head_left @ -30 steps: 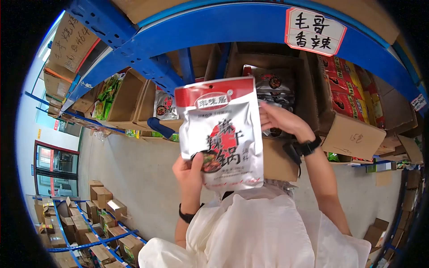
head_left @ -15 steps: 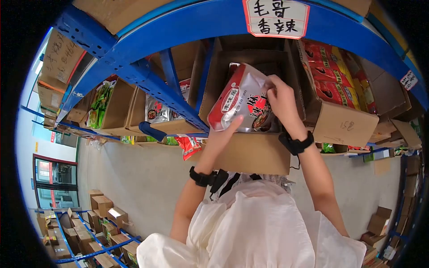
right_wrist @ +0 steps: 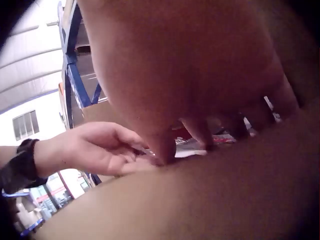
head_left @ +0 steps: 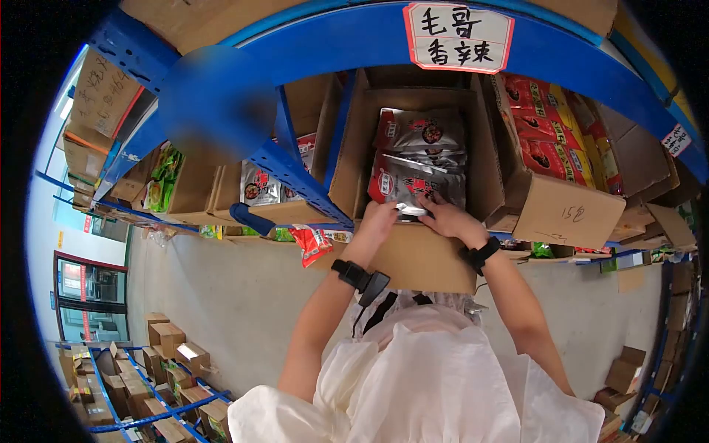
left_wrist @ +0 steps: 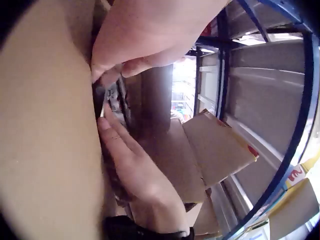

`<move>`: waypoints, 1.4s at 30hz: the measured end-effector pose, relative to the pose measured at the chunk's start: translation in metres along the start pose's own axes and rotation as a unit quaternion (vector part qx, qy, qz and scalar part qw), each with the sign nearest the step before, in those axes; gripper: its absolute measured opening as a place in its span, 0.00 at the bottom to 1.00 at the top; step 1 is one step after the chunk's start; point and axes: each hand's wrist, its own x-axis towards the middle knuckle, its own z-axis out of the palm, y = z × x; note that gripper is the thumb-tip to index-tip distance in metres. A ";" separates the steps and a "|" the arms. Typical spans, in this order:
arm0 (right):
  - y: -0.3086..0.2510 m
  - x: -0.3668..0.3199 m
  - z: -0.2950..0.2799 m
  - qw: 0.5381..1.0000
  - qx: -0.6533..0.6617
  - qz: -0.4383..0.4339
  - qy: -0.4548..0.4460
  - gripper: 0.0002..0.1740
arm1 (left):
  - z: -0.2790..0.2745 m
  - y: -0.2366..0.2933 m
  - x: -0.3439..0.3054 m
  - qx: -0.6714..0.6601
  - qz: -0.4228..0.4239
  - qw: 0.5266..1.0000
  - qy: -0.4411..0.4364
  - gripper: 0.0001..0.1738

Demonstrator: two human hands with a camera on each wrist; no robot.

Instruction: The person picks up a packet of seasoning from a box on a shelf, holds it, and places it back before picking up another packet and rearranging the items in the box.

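A silver pouch (head_left: 421, 176) with a red end and a food picture lies on other pouches (head_left: 432, 131) of the same kind, inside an open cardboard box (head_left: 425, 258). At the pouch's near left corner, my left hand (head_left: 377, 224) pinches its edge, close over the box's front wall. My right hand (head_left: 453, 221) rests on the near right part of the pouch, fingers spread and pressing down. Both hands also show in the left wrist view, the right hand (left_wrist: 142, 172) below the left hand (left_wrist: 150, 35). In the right wrist view the left hand (right_wrist: 95, 150) has bent fingers.
A blue shelf beam (head_left: 317, 55) with a handwritten sign (head_left: 459, 37) crosses above the box. Red and yellow packets (head_left: 543, 129) fill the box on the right. To the left, a slanting blue post (head_left: 299, 184) stands before more boxed pouches (head_left: 260, 184). A red packet (head_left: 313, 244) hangs below.
The pouch, held up before the body at first, has gone forward into the box and now lies flat on the stack. Both hands moved with it; the right hand now presses on top.
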 end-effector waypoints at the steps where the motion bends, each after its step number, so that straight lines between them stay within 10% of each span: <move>1: -0.001 -0.002 0.001 1.000 -0.014 -0.012 0.008 0.31 | 0.002 0.004 -0.009 0.053 0.061 0.997 0.011 0.17; 4: -0.005 0.000 0.005 0.999 -0.012 0.003 -0.052 0.30 | 0.009 0.023 -0.033 0.341 0.321 0.877 0.109 0.24; 8: -0.014 0.007 0.010 0.995 -0.036 0.029 -0.089 0.30 | 0.032 0.039 -0.036 0.733 0.338 0.587 -0.064 0.39; 17: 0.003 -0.007 -0.010 0.994 0.040 0.032 -0.101 0.30 | 0.060 0.049 0.010 0.846 0.058 0.522 -0.095 0.47; 23: 0.006 -0.019 -0.009 0.997 0.026 0.032 -0.062 0.31 | 0.066 0.044 0.058 0.819 0.093 0.558 0.096 0.43; 31: 0.012 -0.021 -0.001 0.996 0.039 0.080 -0.027 0.30 | 0.036 0.021 0.108 0.844 0.122 0.512 0.103 0.25; 42: 0.008 -0.026 -0.003 0.995 0.064 0.056 0.054 0.31 | 0.037 0.053 0.128 0.735 0.232 0.630 0.092 0.13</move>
